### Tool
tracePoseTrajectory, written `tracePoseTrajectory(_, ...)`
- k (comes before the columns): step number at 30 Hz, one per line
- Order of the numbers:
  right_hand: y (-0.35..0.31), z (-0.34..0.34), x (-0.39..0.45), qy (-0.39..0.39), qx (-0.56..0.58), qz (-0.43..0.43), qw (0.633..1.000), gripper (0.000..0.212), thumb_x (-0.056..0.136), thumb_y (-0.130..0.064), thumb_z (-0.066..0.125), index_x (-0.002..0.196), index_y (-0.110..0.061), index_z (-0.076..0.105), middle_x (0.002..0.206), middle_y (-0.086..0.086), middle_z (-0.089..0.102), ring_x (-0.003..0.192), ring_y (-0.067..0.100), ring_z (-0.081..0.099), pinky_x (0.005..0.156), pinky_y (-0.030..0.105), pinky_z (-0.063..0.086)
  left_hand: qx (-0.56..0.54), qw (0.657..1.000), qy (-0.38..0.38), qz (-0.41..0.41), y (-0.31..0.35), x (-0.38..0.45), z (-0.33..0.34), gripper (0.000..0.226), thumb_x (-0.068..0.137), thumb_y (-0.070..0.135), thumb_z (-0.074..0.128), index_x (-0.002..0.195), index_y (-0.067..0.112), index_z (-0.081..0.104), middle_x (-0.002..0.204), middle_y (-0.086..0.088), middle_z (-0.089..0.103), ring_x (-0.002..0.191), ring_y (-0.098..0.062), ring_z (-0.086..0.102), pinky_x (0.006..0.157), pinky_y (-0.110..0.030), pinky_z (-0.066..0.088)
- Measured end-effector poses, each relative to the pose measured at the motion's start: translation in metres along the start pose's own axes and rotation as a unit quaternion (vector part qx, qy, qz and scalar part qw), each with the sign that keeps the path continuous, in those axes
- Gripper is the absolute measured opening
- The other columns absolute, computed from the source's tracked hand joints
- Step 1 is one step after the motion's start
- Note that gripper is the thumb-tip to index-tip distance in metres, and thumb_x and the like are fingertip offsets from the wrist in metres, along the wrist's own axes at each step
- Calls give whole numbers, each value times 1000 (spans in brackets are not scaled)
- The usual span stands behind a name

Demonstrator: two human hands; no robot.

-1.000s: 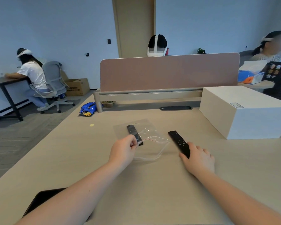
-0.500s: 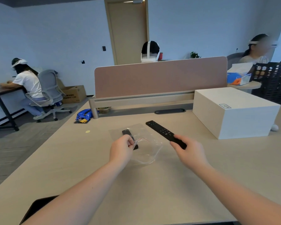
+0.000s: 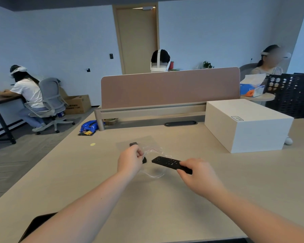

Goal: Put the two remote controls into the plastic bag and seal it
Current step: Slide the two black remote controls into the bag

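Note:
A clear plastic bag (image 3: 148, 142) with a red seal line lies on the beige desk (image 3: 165, 199), its mouth lifted toward me. One black remote (image 3: 133, 144) is inside it, mostly hidden behind my left hand (image 3: 130, 161), which pinches the bag's upper lip. My right hand (image 3: 199, 178) grips the near end of a second, long black remote (image 3: 167, 163). That remote is off the desk and its far tip points left at the bag's opening.
A white box (image 3: 247, 125) stands on the desk to the right, with a small white ball (image 3: 288, 140) beside it. A pink divider (image 3: 170, 86) lines the far edge. A dark flat object (image 3: 35, 225) lies at the near left corner. Other people sit beyond.
My right hand picked the long remote up from the desk, lifted it, then swung it left so its tip now faces the bag's mouth. My left hand stayed on the bag's lip.

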State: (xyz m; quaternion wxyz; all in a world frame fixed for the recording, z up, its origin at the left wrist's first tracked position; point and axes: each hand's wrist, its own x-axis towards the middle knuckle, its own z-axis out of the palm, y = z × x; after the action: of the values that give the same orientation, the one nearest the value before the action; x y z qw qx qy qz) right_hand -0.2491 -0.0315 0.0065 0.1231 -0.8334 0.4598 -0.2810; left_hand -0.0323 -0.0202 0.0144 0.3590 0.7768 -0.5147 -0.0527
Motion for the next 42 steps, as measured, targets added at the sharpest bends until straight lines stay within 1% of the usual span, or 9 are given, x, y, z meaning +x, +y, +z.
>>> tracePoseTrajectory(2,-1,14,2,9,-26,2,1000,26,90,-30,52,101,-14,68,95,5,68,97,24,55,79,32,47,-2,1000,-5,7,-1,-2,0,13,81,9,58,73,19,58,74,-1,64,71,-24,56,49,-23,35)
tracePoseTrajectory(7,-15,46,8,0,-98,10,995,29,91,-36,44,100,-16,62,99,3,66,102,25,51,66,31,42,-1,1000,-14,24,-3,-1,1,14,82,11,61,72,20,57,80,-4,70,74,-23,59,49,-18,33)
tracePoseTrajectory(12,-30,69,23,-31,-138,33,989,27,94,-35,43,106,-15,57,111,5,63,110,26,50,74,33,48,-6,1000,-16,24,0,-1,0,16,81,10,61,71,21,57,75,-1,67,75,-24,59,61,-24,37)
tracePoseTrajectory(19,-29,83,33,-99,-114,57,987,32,92,-37,50,115,-15,52,122,7,54,120,26,43,87,39,50,-4,998,-37,51,-10,-2,-1,22,78,9,63,67,25,53,68,3,62,74,-24,60,64,-28,43)
tracePoseTrajectory(23,-27,71,28,-81,-146,39,985,37,91,-36,51,120,-15,45,123,7,48,118,26,44,84,38,50,0,997,-45,58,-18,-2,-2,24,78,9,64,66,26,53,68,4,62,75,-26,61,66,-30,46)
tracePoseTrajectory(27,-28,63,32,-128,-141,45,981,26,96,-26,45,108,-7,57,114,13,60,105,31,58,79,36,50,15,996,-51,68,-21,-2,-3,20,78,10,64,69,26,56,69,5,61,78,-27,61,67,-33,48)
tracePoseTrajectory(32,-29,72,40,-150,-146,45,977,20,91,-10,45,100,-4,62,105,16,63,95,34,63,74,35,51,15,996,-54,76,-23,-3,-6,23,79,8,63,69,27,54,69,4,60,73,-24,58,67,-32,48)
tracePoseTrajectory(38,-37,78,48,-167,-158,37,972,29,86,7,41,109,0,59,112,18,60,102,35,61,82,39,51,19,996,-51,70,-27,2,-8,22,79,9,63,69,27,54,69,4,61,75,-24,61,69,-32,49)
tracePoseTrajectory(42,-38,89,56,-172,-146,29,974,31,87,5,40,113,-2,57,119,15,58,109,34,59,87,40,50,17,996,-53,75,-30,4,-6,23,79,8,64,69,26,54,68,4,61,73,-24,60,70,-34,51)
